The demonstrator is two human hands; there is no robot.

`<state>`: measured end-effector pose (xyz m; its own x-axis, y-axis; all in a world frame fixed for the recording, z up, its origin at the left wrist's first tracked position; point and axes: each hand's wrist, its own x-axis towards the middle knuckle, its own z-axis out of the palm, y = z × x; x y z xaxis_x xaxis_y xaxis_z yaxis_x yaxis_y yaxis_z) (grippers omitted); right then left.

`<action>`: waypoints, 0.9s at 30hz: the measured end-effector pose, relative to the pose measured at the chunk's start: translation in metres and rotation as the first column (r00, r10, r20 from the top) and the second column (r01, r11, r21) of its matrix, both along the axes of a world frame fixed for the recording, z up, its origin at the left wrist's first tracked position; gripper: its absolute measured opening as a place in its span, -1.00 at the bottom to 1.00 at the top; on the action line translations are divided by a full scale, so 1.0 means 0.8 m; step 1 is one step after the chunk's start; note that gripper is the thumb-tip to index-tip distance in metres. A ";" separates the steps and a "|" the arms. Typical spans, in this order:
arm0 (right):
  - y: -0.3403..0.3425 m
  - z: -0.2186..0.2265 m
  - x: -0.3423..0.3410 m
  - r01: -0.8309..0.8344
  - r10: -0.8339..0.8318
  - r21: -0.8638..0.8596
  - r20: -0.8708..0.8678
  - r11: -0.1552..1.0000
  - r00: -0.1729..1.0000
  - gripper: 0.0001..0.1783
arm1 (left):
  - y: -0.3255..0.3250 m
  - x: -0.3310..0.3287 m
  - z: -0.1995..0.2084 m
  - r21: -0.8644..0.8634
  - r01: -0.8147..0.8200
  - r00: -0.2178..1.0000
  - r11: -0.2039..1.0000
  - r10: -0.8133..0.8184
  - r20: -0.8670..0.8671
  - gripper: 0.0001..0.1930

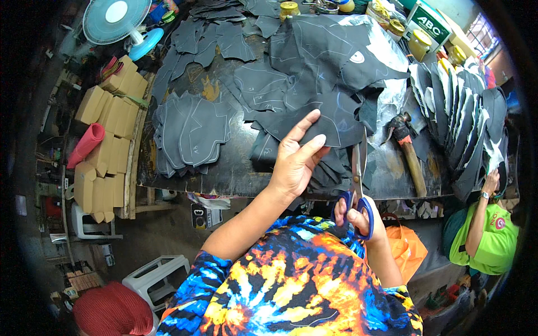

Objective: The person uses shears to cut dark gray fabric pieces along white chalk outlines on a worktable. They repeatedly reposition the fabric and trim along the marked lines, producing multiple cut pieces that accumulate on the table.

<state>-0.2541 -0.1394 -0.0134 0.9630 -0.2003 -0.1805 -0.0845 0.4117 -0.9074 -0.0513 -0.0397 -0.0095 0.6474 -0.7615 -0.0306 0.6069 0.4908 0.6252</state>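
My right hand [364, 218] grips a pair of scissors [357, 179] by its dark blue loops, blades pointing away from me. The blades stand close together at the right edge of a black leather-like piece [336, 115] marked with pale lines. My left hand [297, 157] holds this piece, with the index finger stretched over it and the thumb on top; the other fingers are mostly hidden. More marked black material [314, 50] lies beyond it. A stack of cut black pieces [190, 131] rests to the left.
A hammer [412, 157] lies right of the scissors. Several upright black and white pieces [457, 117] stand at the far right, near a person in a green shirt [487, 235]. Cardboard boxes [103, 151] and a fan [116, 19] are at left. Jars [420, 43] stand behind.
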 end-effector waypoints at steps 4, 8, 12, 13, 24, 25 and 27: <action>-0.002 -0.009 0.005 -0.027 0.028 -0.051 0.032 0.998 0.999 -0.55 | -0.006 -0.002 0.022 0.096 -0.283 0.870 0.954 0.213 0.444 -0.41; 0.001 -0.007 0.018 -0.020 0.010 -0.202 -0.051 0.979 0.999 -0.55 | -0.006 -0.012 0.026 0.086 -0.340 0.818 0.937 0.249 0.519 -0.40; 0.007 -0.005 0.036 0.014 -0.032 -0.240 -0.072 0.971 0.997 -0.52 | -0.005 -0.017 0.023 0.099 -0.344 0.813 0.934 0.243 0.529 -0.39; 0.009 -0.005 0.039 0.032 -0.045 -0.255 -0.046 0.966 0.998 -0.59 | -0.004 -0.017 0.022 0.096 -0.344 0.815 0.934 0.246 0.524 -0.39; 0.019 -0.014 0.040 0.118 -0.144 -0.301 -0.067 0.946 0.987 -0.74 | 0.000 -0.016 0.021 0.113 -0.303 0.844 0.946 0.212 0.492 -0.37; 0.018 -0.014 0.038 0.113 -0.148 -0.304 -0.094 0.946 0.985 -0.74 | 0.001 -0.016 0.021 0.118 -0.297 0.849 0.947 0.206 0.487 -0.37; 0.017 -0.013 0.033 0.099 -0.146 -0.297 -0.139 0.950 0.980 -0.74 | 0.003 -0.013 0.022 0.122 -0.290 0.846 0.949 0.195 0.496 -0.37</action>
<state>-0.2278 -0.1260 -0.0237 0.8917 -0.3806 -0.2449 -0.2009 0.1522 -0.9677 -0.0619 -0.0373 0.0079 0.7822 -0.5893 0.2021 0.0914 0.4295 0.8984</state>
